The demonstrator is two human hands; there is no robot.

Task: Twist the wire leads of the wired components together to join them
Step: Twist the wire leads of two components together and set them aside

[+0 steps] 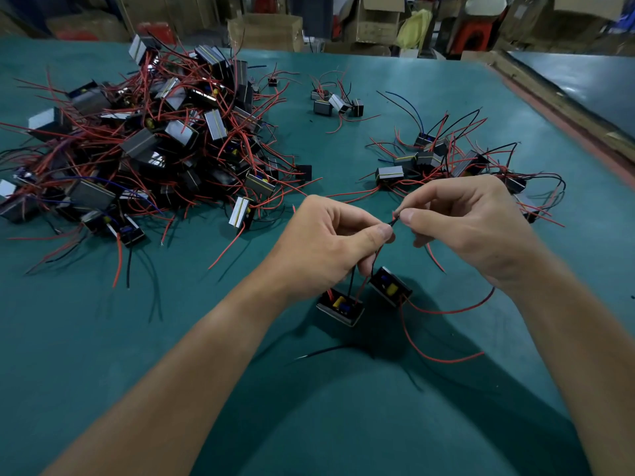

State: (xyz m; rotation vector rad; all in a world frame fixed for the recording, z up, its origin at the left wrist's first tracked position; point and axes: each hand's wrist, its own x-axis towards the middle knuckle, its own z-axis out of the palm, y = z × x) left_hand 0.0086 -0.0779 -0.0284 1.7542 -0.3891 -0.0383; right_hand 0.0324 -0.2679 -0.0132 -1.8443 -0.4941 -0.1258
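Wires [395,222] thin, bendy, light. My left hand [330,242] pinches them low; my right hand [470,228] pinches tips, I think good spot for twisting. Left box [340,307], right box [390,286] under my hands.

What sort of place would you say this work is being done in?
Probably a small electronics assembly workshop or stockroom: a green workbench carries a heap of wired components, the left hand and right hand pinch black leads, and cardboard boxes stand behind.
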